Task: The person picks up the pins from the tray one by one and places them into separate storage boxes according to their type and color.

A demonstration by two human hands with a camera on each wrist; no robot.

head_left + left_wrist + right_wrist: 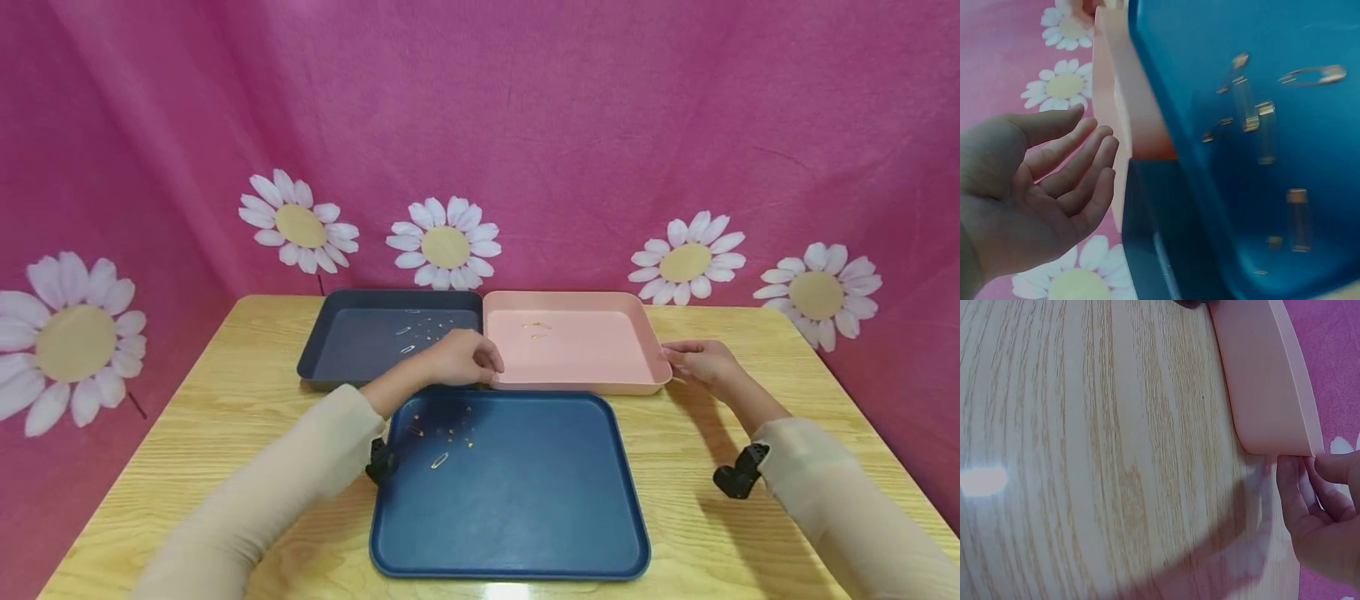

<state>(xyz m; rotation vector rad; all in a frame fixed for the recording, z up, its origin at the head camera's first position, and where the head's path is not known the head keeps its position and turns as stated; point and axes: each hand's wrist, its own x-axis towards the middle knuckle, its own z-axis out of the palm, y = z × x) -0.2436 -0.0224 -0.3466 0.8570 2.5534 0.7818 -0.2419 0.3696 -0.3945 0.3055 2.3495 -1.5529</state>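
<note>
**Left hand (465, 358) and right hand (701, 364) beyond a shallow, blue, round-cornered rectangular tray (540, 500)**

We see the left hand just past the blue tray's far edge, its fingers loosely bent and the thumb standing apart from them, with a visible gap between. Its fingertips hang at the near left corner of a pink, straight-sided rectangular tray (600, 342), which lies beyond the blue tray's far edge, toward the right. Beside the pink tray, beyond the blue tray's far edge and toward the left, we find a dark grey, straight-sided rectangular tray (345, 342).

On the blue tray, in its far left part, lie several thin, gold-coloured metal safety pins (439, 460); they are nearer to us than the left fingertips and to their left. We make out more pins, silvery ones (407, 349) in the grey tray, left of those fingers, and a few golden ones (537, 325) in the pink tray, past the fingertips.

Beyond the blue tray's far right corner, our right hand touches the pink tray's right end with extended, narrowly spaced fingers, the thumb at the rim.

Under the blue tray we see a pale, wood-grained table (225, 417); past its far edge hangs a magenta cloth (525, 125) with white, yellow-centred daisies (446, 246).
</note>
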